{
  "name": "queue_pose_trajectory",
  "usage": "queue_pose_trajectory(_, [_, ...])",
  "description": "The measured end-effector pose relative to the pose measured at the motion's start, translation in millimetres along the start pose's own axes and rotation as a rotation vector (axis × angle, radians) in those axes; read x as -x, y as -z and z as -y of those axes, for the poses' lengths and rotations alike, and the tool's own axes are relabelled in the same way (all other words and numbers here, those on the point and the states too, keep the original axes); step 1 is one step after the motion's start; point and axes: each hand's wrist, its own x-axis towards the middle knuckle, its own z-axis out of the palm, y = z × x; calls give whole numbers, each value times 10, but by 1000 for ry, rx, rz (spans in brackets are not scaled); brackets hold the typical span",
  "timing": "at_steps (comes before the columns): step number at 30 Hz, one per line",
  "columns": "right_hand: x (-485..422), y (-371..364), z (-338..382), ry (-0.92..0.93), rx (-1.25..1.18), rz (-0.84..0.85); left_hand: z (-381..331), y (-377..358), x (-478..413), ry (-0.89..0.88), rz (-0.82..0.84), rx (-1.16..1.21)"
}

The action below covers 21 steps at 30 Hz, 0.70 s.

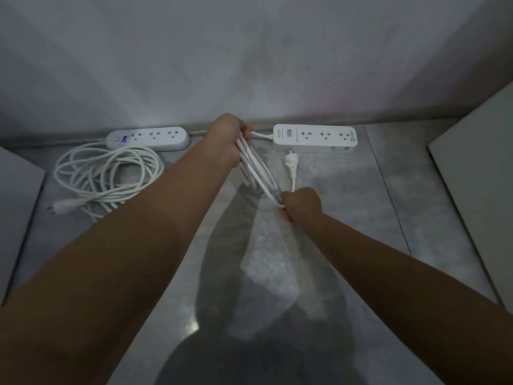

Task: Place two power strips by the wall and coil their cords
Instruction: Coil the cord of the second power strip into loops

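Note:
Two white power strips lie on the floor against the wall. The rounded left strip (148, 138) has its cord (108, 177) in a loose coil in front of it, plug at the lower left. The rectangular right strip (315, 135) has its cord (259, 169) looped and stretched between my hands. My left hand (229, 140) grips the loops at the far end, near the strip. My right hand (301, 202) holds the near end of the loops. The cord's plug (291, 162) sticks up beyond my right hand.
A grey wall (249, 65) runs across the back. The floor is glossy grey tile (347, 218). A pale panel edge (16, 190) stands at the left and a pale panel (477, 176) at the right.

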Motion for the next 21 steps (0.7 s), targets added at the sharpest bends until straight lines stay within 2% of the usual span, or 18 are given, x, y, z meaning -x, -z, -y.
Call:
queue_pose_trajectory(3, [13, 19, 19, 82, -321, -114, -25, 68, 17, 9, 13, 69])
queue_pose_trajectory(5, [57, 122, 41, 202, -284, -207, -13, 113, 20, 18, 21, 102])
queue_pose_trajectory(7, [88, 214, 70, 354, -151, -218, 14, 131, 31, 37, 46, 110])
queue_pose_trajectory(10, [171, 255, 212, 509, 39, -96, 14, 98, 65, 39, 67, 113])
queue_pose_trajectory(13, [228, 254, 390, 568, 23, 147, -12, 46, 66, 26, 64, 146])
queue_pose_trajectory(14, [224, 277, 444, 537, 0, 233, -17, 41, 60, 28, 62, 138])
queue_pose_trajectory(17, [191, 353, 568, 289, -185, 480, -40, 78, 38, 52, 59, 110])
queue_pose_trajectory(18, [188, 365, 597, 272, -234, 531, -48, 100, 31, 62, 65, 102])
queue_pose_trajectory(20, [178, 341, 645, 302, -343, 518, -63, 131, 28, 79, 80, 75])
queue_pose_trajectory(21, [194, 319, 698, 305, -390, 431, -62, 138, 25, 84, 83, 67])
